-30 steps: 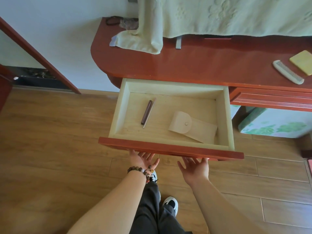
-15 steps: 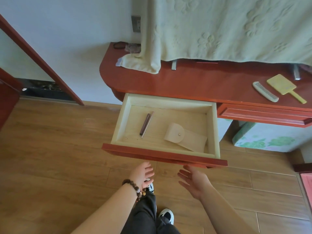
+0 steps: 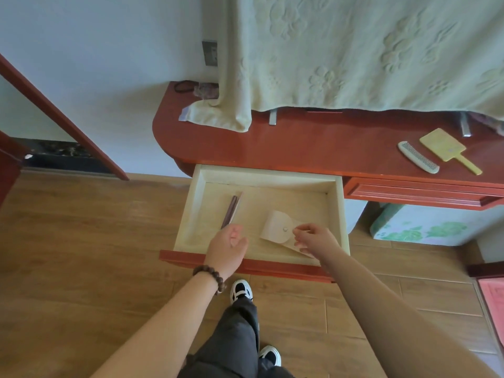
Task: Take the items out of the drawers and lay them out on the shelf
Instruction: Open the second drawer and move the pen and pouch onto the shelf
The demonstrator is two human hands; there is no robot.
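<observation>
While the drawer [image 3: 261,214] stands open at frame centre, a beige snap pouch [image 3: 283,233] lies flat in its right half, long axis running from upper left to lower right, rounded flap end at upper left. No writing is legible. The right hand [image 3: 316,238] pinches the pouch's right edge with curled fingers. Two slim sticks [image 3: 231,208] lie in the left half, pointing up-frame; the left hand [image 3: 227,246] hovers at their near ends, grip spread. A comb [image 3: 417,157] and paddle brush [image 3: 447,148] rest on the red desk [image 3: 313,143], upper right.
</observation>
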